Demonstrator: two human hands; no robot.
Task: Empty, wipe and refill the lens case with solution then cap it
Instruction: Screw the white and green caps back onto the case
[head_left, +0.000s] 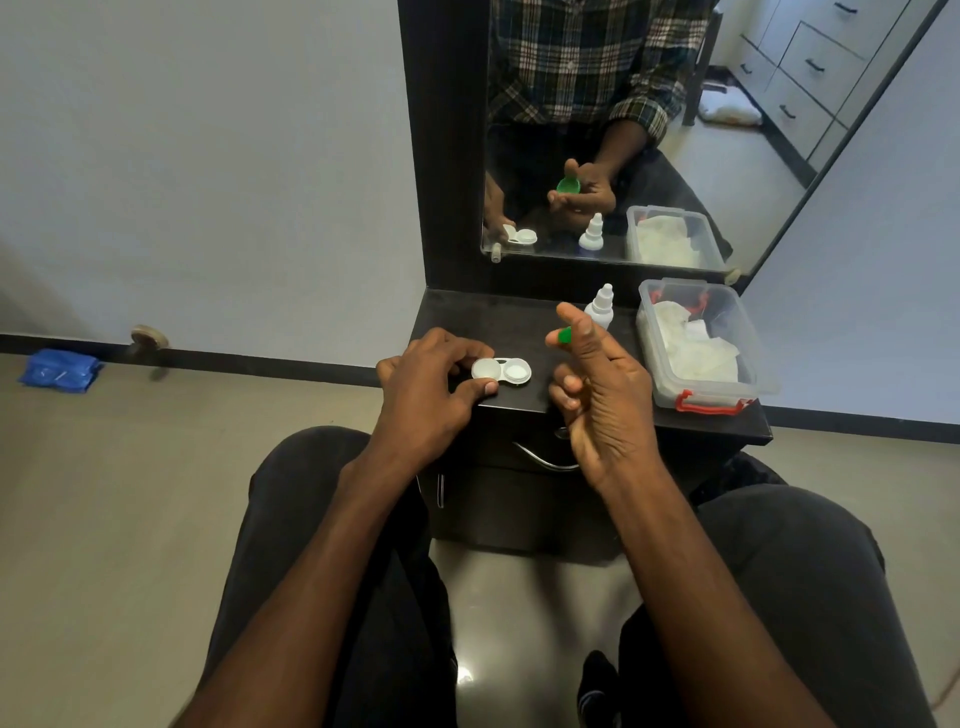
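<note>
On the dark table (524, 317), the left hand (423, 387) pinches the white lens case (501, 371) at its capped left end, its right well seemingly uncapped, while the raised right hand (605, 379) holds a green cap (564, 335) between thumb and forefinger, in front of a white dropper bottle (601, 307) and a clear box (698, 343).

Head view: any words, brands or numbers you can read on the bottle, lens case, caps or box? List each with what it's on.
No text can be read.
Solution bottle: no label legible, its lower part hidden by the right hand.
Lens case, green cap, clear plastic box: no markings visible.
</note>
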